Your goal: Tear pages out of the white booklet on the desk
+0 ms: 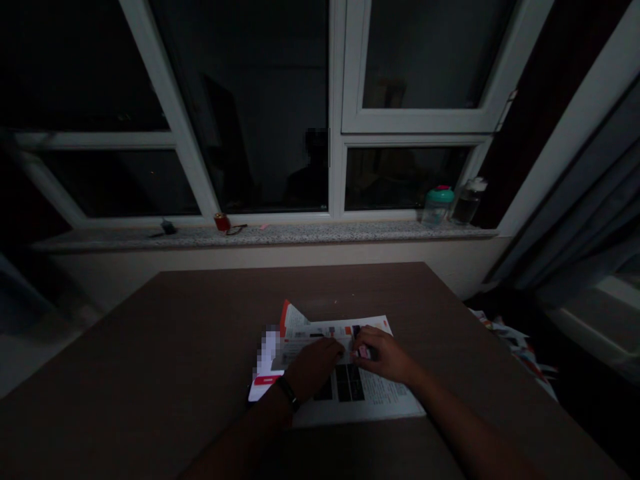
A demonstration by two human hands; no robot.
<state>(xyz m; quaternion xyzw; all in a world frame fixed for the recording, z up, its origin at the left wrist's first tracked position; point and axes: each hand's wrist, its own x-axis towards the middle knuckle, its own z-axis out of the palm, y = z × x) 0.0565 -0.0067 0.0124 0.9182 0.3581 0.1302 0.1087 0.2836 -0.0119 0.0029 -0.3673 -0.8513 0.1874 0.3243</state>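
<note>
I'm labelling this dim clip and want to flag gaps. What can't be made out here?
Head view:
- Print on the paper sheet: too small and dim to read.
- Whether the left hand and right hand pinch or only press the fold: fingertips hidden beneath them.
- Sheet's left edge: blurred out.
- On the windowsill, the red item: too small to identify.

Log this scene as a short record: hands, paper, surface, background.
left hand: curled, resting on the printed sheet; dark wristband on the wrist
right hand: fingertips on the sheet's folded part, beside the left hand
printed sheet: partly folded, lying on the brown table
windowsill: small red object, teal-lidded container, clear bottle
light: dim
</note>
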